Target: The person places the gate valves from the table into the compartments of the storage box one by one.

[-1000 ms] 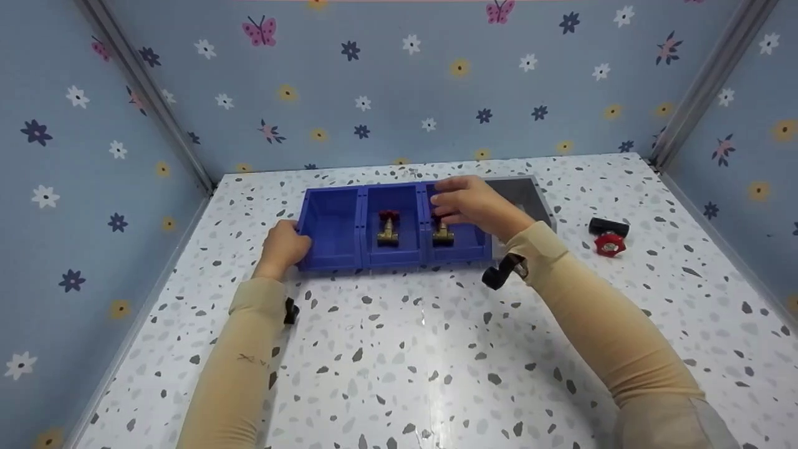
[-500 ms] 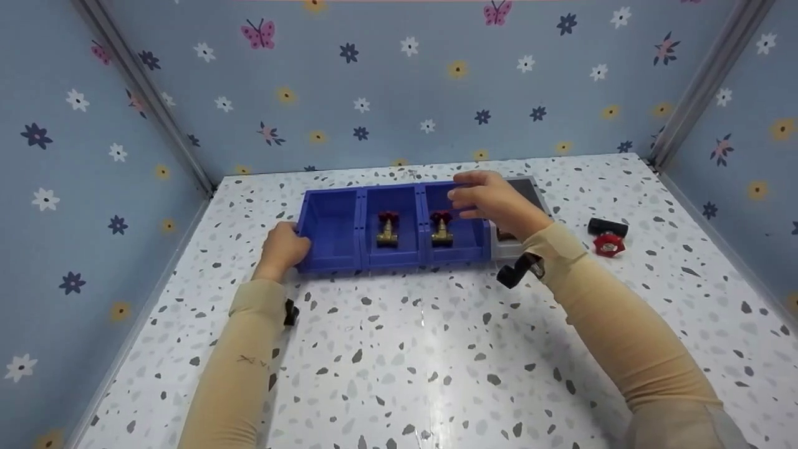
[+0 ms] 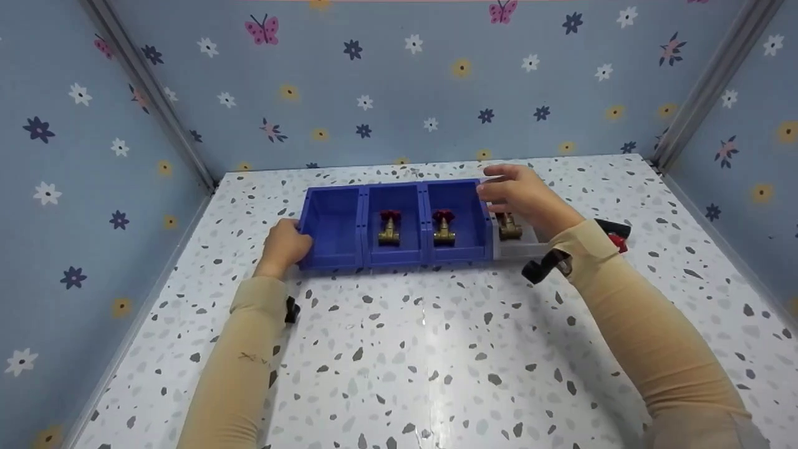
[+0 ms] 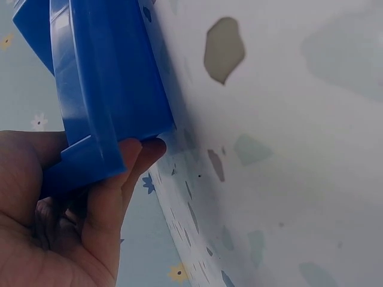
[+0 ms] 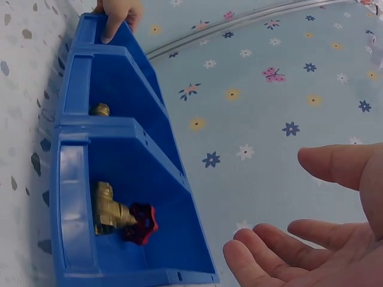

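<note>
My left hand [image 3: 285, 248] grips the outer side of the leftmost blue bin [image 3: 333, 218]; in the left wrist view, thumb and fingers [image 4: 111, 197] pinch its corner. Two more blue bins adjoin it in a row. A brass valve with a red handwheel lies in the middle bin [image 3: 389, 231], and a similar valve [image 3: 444, 231] in the right-hand blue one. My right hand [image 3: 527, 196] hovers over the pale grey bin [image 3: 522, 251] at the row's right end, fingers spread and holding nothing. Under it, a brass valve [image 3: 510, 228] shows partly in that bin.
Right of the row, partly behind my right sleeve, lie a black pipe-like piece [image 3: 614, 227] and a red handwheel [image 3: 618, 242]. A speckled white tabletop [image 3: 386, 349] lies in front. Flower-patterned walls [image 3: 399, 81] enclose the back and sides.
My right hand has moved right, from over the third blue bin to over the grey bin, uncovering the valve in the blue one. The left hand stays on its bin.
</note>
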Tool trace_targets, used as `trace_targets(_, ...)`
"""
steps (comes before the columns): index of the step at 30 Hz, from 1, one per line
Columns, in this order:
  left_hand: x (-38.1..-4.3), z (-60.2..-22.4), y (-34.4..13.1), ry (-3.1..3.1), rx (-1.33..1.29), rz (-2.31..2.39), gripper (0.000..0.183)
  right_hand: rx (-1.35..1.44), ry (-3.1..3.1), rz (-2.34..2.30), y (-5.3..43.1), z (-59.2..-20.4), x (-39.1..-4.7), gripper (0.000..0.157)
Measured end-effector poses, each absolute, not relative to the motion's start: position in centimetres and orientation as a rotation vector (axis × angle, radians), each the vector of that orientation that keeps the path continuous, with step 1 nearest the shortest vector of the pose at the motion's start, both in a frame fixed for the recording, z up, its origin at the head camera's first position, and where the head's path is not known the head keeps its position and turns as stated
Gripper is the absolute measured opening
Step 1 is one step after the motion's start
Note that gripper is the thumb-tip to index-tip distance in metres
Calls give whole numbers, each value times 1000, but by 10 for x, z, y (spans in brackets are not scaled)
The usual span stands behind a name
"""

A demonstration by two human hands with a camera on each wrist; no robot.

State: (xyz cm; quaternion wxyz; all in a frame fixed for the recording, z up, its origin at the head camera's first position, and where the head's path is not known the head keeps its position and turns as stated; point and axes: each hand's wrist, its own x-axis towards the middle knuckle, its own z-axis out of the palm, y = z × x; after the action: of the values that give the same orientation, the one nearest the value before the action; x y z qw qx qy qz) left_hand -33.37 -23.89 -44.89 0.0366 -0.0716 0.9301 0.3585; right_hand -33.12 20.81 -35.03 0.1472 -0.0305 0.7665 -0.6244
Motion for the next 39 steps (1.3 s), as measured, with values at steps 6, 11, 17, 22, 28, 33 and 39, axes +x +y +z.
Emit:
trace_targets(6,-335,-449,-239,2854,-232,1102,58,-60,2249,-1783,219,-349,-332,69)
trace_targets(11,-335,-449,-238,2845,-239,1104,60,-68,2297,-1757,232,-347,-330,69)
trace_targets(17,-334,-448,-238,2859,-232,1110,54,-46,2380,-1702,249,-345,-329,69)
trace_targets(22,-332,-449,-237,2875,-229,1110,54,-29,2408,-1687,263,-344,-327,69)
trace_targets(28,-332,-449,-238,2884,-214,1099,55,-15,2419,-1696,281,-345,-327,73)
trace_targets(33,-332,-448,-237,2881,-218,1099,55,1,2447,-1663,295,-347,-325,74)
trace_targets(39,-331,-448,-237,2877,-224,1110,55,27,2478,-1624,309,-347,-323,75)
